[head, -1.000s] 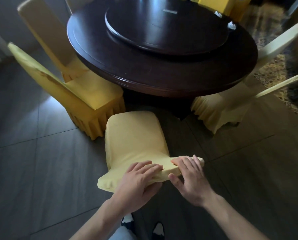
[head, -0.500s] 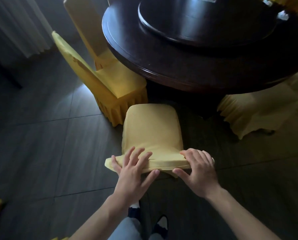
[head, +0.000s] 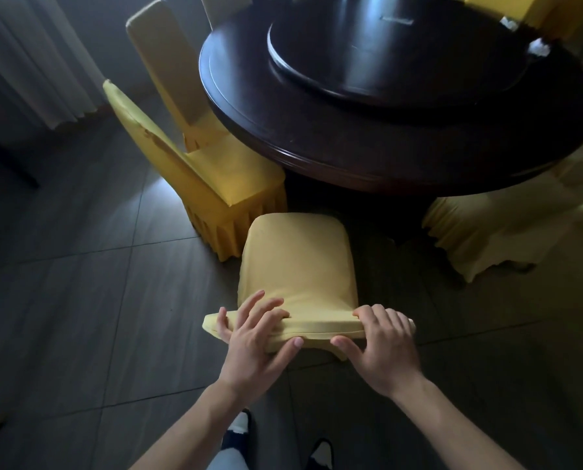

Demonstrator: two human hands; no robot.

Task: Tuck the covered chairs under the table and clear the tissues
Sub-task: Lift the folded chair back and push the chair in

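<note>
A chair in a yellow cover (head: 296, 262) stands right in front of me, its back facing me and its seat hidden under the round dark wooden table (head: 317, 157). My left hand (head: 256, 337) grips the top edge of the chair's back at its left end. My right hand (head: 381, 344) grips the same edge at its right end. White crumpled tissues (head: 539, 47) lie on the table's far right side, beside the dark turntable (head: 385, 56).
Two more yellow-covered chairs (head: 215, 174) stand at the table's left, one behind the other. Another covered chair (head: 493, 232) is at the right, its skirt rumpled. A pale curtain (head: 29, 56) hangs at the far left. The floor is dark tile.
The chair's back has shifted towards the table. Both hands have stayed on its top edge, the left one spreading its fingers and then curling them over it. My view has swung left.
</note>
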